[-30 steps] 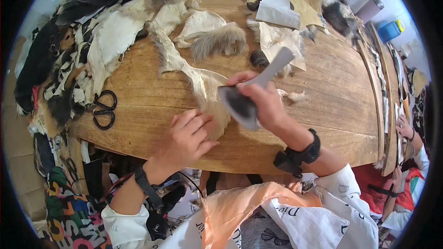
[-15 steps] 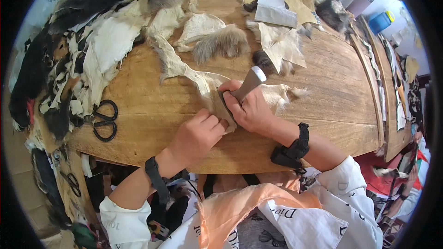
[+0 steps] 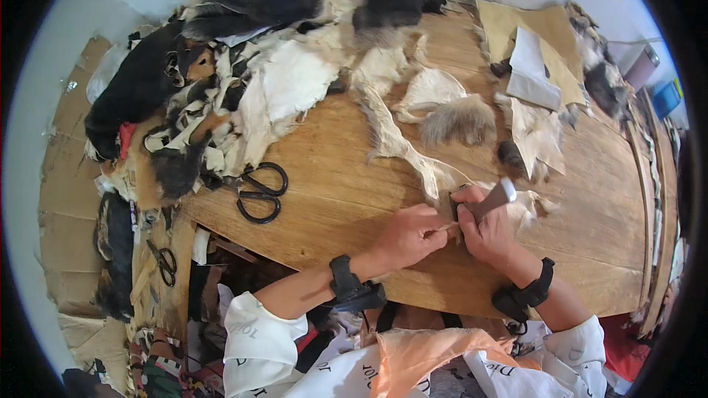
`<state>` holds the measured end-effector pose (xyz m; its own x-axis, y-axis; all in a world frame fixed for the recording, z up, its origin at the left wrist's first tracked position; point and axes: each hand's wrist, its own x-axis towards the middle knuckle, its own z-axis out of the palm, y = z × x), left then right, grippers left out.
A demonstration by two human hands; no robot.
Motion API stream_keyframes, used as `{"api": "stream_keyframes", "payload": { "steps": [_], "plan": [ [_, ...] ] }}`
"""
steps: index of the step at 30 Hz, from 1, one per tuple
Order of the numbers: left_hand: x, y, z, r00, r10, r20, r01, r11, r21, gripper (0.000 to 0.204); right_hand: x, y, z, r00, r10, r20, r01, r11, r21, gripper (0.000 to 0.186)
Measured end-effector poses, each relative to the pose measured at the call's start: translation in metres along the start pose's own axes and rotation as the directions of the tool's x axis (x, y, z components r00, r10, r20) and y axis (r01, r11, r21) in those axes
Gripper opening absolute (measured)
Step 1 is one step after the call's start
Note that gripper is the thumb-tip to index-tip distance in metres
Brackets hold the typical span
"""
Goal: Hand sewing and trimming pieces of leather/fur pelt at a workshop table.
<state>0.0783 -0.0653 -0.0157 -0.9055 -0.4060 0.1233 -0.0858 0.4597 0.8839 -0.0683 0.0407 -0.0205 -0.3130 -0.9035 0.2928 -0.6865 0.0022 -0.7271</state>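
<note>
My right hand (image 3: 488, 234) is closed round a metal-handled tool (image 3: 497, 197). Its flat grey handle sticks up past my fingers, and a dark edge at its lower end shows by my thumb; most of that end is hidden. Close on its left, my left hand (image 3: 409, 238) pinches the near edge of a pale, thin piece of fur hide (image 3: 402, 146). The hide stretches from the far side of the table down to my hands, skin side up, and one end comes out to the right of my right hand.
Black-handled scissors (image 3: 262, 193) lie left on the wooden table (image 3: 332, 177). A heap of black, white and brown pelts (image 3: 284, 77) covers the far left. Beyond my hands are a grey fur scrap (image 3: 459, 121), a pale hide (image 3: 535, 133) and folded paper (image 3: 531, 74). More scissors (image 3: 164, 262) lie lower left.
The view has swung left, so everything sits further right in it. My left hand has turned from curled fingers on the hide to a thumb-and-finger pinch at its edge. The right hand keeps its grip.
</note>
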Motion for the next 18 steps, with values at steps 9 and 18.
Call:
{"api": "stream_keyframes", "payload": {
  "steps": [9,18],
  "plan": [
    [-0.001,-0.005,-0.005,0.968,-0.25,0.029,0.25,0.946,-0.209,0.019,0.007,0.007,0.0,0.996,-0.089,0.008,0.09,0.995,-0.035,0.016],
    [0.001,-0.012,0.006,0.895,-0.444,-0.045,0.403,0.847,-0.347,0.035,-0.009,0.011,-0.001,0.993,0.099,0.072,-0.111,0.975,0.193,0.018]
  ]
}}
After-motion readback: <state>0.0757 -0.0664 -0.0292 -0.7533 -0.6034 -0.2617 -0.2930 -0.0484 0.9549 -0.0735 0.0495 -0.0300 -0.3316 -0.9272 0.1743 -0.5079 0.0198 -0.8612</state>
